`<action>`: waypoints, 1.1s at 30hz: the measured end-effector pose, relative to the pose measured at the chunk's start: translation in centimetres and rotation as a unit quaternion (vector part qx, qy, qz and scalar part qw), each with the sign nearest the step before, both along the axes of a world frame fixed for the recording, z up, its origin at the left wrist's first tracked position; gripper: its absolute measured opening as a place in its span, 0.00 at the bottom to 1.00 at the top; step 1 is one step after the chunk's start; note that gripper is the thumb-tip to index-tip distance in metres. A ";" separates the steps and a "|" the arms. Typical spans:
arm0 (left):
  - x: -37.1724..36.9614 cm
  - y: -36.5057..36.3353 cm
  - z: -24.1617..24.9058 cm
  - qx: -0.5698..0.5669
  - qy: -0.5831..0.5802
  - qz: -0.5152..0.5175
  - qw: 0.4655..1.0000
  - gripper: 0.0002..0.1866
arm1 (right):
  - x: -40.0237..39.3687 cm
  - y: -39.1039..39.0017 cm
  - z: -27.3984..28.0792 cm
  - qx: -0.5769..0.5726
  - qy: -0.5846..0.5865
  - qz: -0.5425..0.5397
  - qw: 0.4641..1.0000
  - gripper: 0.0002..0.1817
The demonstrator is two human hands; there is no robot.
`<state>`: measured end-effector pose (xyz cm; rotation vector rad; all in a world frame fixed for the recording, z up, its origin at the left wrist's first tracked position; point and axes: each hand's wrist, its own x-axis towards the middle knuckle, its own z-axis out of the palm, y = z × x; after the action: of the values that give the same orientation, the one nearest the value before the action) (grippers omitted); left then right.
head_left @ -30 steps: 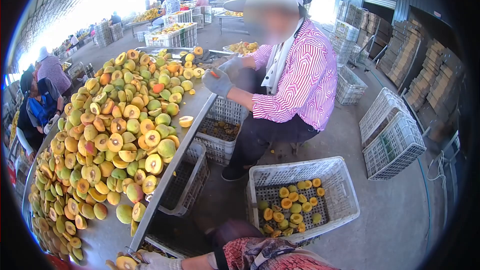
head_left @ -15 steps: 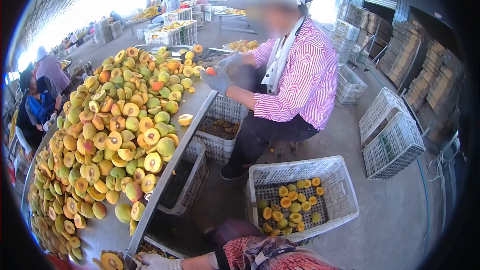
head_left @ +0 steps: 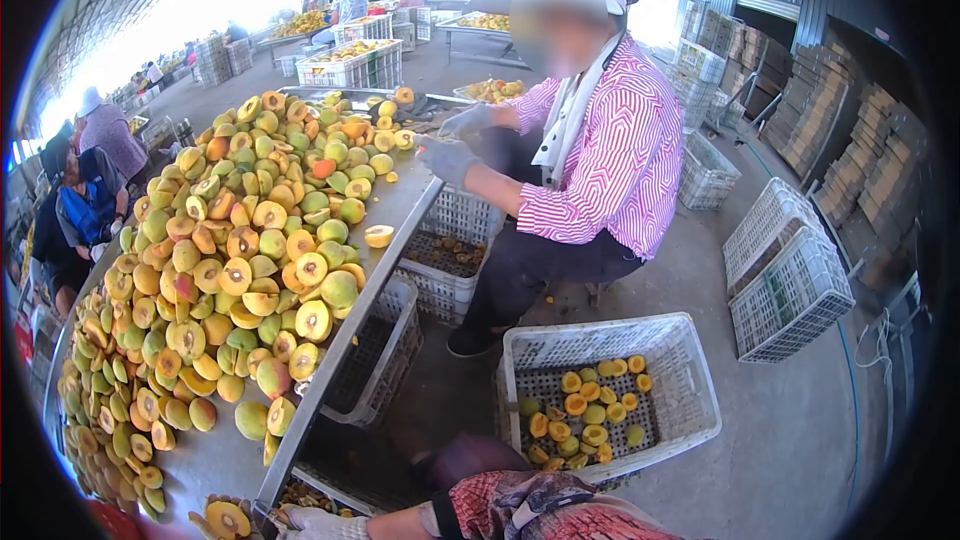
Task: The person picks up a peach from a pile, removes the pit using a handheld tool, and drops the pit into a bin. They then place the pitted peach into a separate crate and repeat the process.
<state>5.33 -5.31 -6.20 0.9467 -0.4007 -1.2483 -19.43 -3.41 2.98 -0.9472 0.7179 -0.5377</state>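
Observation:
My right hand, in a pale knitted glove, is at the bottom edge beside the metal rim of the table. Its fingers are bent and closed at the rim around something too small to make out. A patterned red sleeve leads to it. Just left of these fingers lies a cut fruit half with brown pieces around it. A large heap of halved yellow-green fruit covers the table. My left hand is out of view.
A co-worker in a striped shirt sits across the table corner, gloved hands above it. A white crate on the floor holds fruit halves. Another crate stands under the table edge. Stacked crates are at the right; people work at the left.
The view has shifted slightly, so the heap and co-worker appear a little further right. The red-orange piece at the co-worker's fingers no longer shows. My right hand stays by the rim.

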 end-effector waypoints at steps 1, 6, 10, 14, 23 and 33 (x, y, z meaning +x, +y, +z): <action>0.1 0.0 -0.1 0.000 0.000 0.000 1.000 0.38 | 0.1 0.0 -0.2 -0.002 0.001 -0.005 1.000 0.06; -0.1 0.0 0.0 0.004 -0.002 0.012 1.000 0.38 | 0.4 0.3 -0.3 -0.007 0.002 -0.033 0.999 0.06; -0.7 -0.1 0.4 0.024 -0.013 0.036 0.999 0.39 | 0.3 0.3 -0.3 -0.017 -0.011 -0.031 0.999 0.06; 0.3 -0.1 -0.6 0.020 -0.008 0.017 1.000 0.39 | -0.5 0.1 0.5 0.007 -0.012 -0.001 1.000 0.06; -4.1 0.5 3.2 -0.011 -0.034 0.116 0.993 0.29 | 3.5 0.3 -5.6 -0.026 -0.040 -0.007 0.999 0.13; -5.9 0.3 4.4 -0.026 -0.042 0.067 0.997 0.28 | 3.2 0.0 -6.5 -0.042 -0.026 -0.008 0.999 0.12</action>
<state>-0.55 -5.05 -1.79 0.9686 -0.4270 -1.0736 -16.27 -3.41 -3.49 -1.0026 0.6614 -0.6080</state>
